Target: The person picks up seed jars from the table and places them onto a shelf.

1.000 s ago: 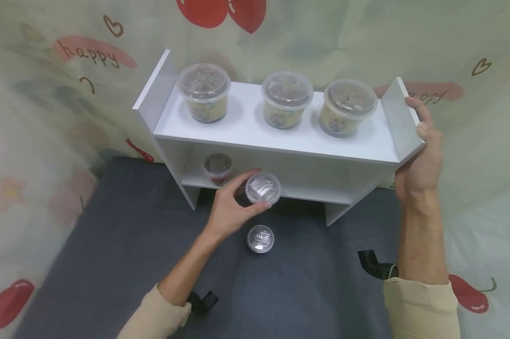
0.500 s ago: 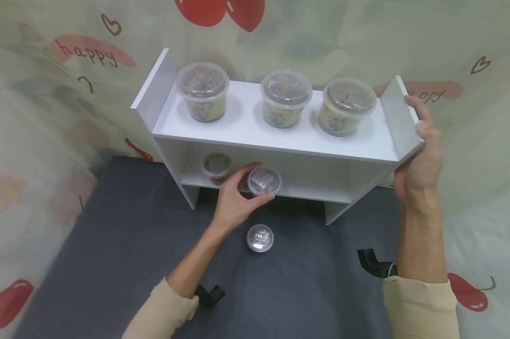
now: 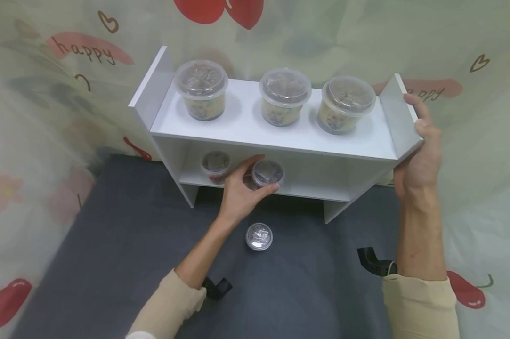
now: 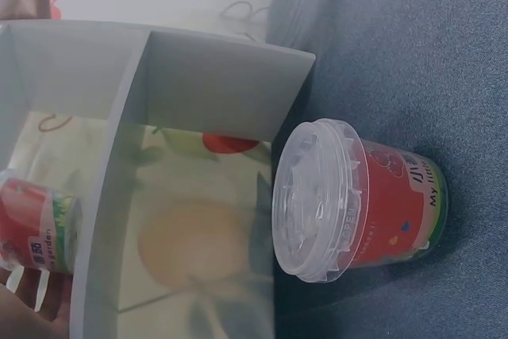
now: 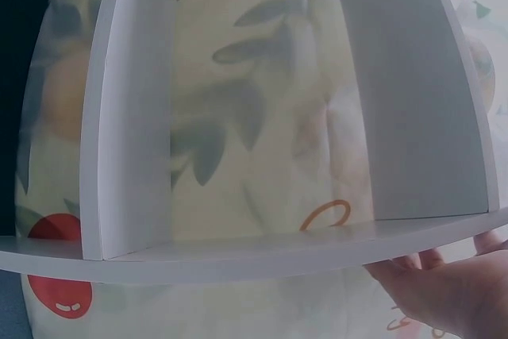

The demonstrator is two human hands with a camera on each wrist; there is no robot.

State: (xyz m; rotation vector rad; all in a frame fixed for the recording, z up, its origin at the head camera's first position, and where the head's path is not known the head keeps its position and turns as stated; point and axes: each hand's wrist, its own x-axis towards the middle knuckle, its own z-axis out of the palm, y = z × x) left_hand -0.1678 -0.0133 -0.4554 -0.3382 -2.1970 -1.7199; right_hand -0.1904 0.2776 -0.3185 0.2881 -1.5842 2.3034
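My left hand (image 3: 255, 180) grips a small clear-lidded cup (image 3: 269, 170) at the front of the white shelf's lower board (image 3: 314, 190). Another small cup (image 3: 215, 165) stands on that board just to its left. A third small cup (image 3: 259, 236), red with a clear lid (image 4: 357, 200), stands on the dark mat (image 3: 110, 245) below my left hand. In the left wrist view a red cup (image 4: 32, 228) shows at the left edge, by my fingers. My right hand (image 3: 420, 134) holds the shelf's right side panel (image 3: 396, 117), thumb on top; its fingers (image 5: 444, 283) show under the board's edge.
Three larger lidded cups (image 3: 201, 89) (image 3: 285, 96) (image 3: 344, 104) stand in a row on the shelf's top board. A patterned cloth (image 3: 47, 117) hangs behind and to both sides. The right half of the lower board is bare.
My left hand has carried the small cup forward from in front of the shelf onto the lower board. The right hand has stayed on the side panel.
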